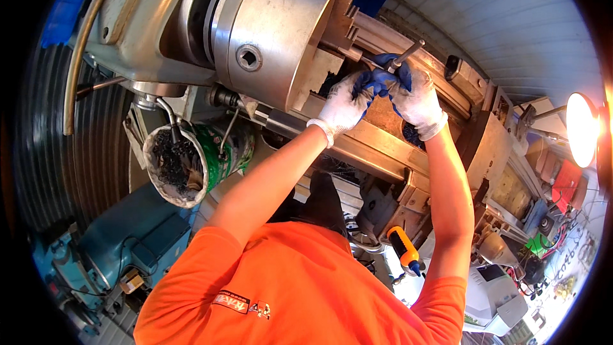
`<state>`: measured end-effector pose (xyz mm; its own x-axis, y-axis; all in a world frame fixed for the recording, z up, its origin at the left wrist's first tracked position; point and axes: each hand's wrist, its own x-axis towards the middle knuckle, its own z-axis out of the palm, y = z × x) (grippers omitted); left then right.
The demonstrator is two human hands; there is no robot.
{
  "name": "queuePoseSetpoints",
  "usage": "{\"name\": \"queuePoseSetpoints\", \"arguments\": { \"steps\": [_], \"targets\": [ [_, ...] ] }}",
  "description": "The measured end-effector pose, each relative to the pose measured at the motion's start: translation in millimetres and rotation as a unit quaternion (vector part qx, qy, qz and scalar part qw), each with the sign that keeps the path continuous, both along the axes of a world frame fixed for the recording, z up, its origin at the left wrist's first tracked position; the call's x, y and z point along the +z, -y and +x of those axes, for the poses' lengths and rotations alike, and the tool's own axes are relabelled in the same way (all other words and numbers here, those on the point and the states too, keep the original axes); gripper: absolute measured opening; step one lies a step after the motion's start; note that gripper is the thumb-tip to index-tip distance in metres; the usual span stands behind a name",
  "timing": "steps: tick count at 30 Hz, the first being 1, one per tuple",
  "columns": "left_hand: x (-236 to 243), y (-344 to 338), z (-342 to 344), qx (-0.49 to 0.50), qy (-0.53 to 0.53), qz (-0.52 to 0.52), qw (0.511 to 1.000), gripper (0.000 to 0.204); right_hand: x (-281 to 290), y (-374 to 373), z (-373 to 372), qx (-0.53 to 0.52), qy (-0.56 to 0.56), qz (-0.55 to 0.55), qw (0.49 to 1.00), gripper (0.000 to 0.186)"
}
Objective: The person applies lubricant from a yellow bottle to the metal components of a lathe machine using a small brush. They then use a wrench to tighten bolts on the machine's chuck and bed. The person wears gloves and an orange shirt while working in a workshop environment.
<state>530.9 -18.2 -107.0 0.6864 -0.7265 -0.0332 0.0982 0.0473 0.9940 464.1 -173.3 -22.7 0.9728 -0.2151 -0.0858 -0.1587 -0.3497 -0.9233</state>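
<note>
My left hand (347,99) and my right hand (415,97) wear white gloves with blue-coated fingers. They come close together over the lathe's bed, with fingers bent. A slim grey metal rod (408,53) sticks up at a slant from between them, and my right fingers close round its lower end. What my left fingers grip is hidden by the gloves. To the left of my hands sits the large steel chuck (274,32), with stepped jaws (341,13) and a square key socket (249,57) in its side.
Below the chuck hangs a green bucket (220,153) with dark metal shavings. A lit lamp (582,131) stands at the right. An orange and black bottle with a blue tip (403,248) is by my right elbow. A teal machine (128,243) occupies the lower left.
</note>
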Motion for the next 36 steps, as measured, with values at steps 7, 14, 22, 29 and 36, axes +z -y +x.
{"name": "queuePoseSetpoints", "arguments": {
  "steps": [7,14,22,29,36],
  "targets": [
    [-6,-1,-7,0.014,-0.035,-0.004,0.999,0.034,-7,1,0,-0.020,0.005,0.073,0.997,0.027],
    [13,-5,-15,0.042,-0.043,0.010,0.998,0.036,-2,2,1,-0.029,0.002,0.060,0.998,0.028],
    [16,-8,-21,0.048,-0.087,0.022,0.995,0.030,-6,12,3,-0.022,-0.033,0.056,0.998,0.030],
    [47,-17,-23,0.042,-0.108,0.097,0.989,0.022,7,6,9,-0.050,-0.084,0.174,0.980,0.034],
    [69,-24,-21,0.023,-0.154,0.103,0.982,0.016,11,3,8,-0.070,-0.109,0.207,0.970,0.046]
  ]
}}
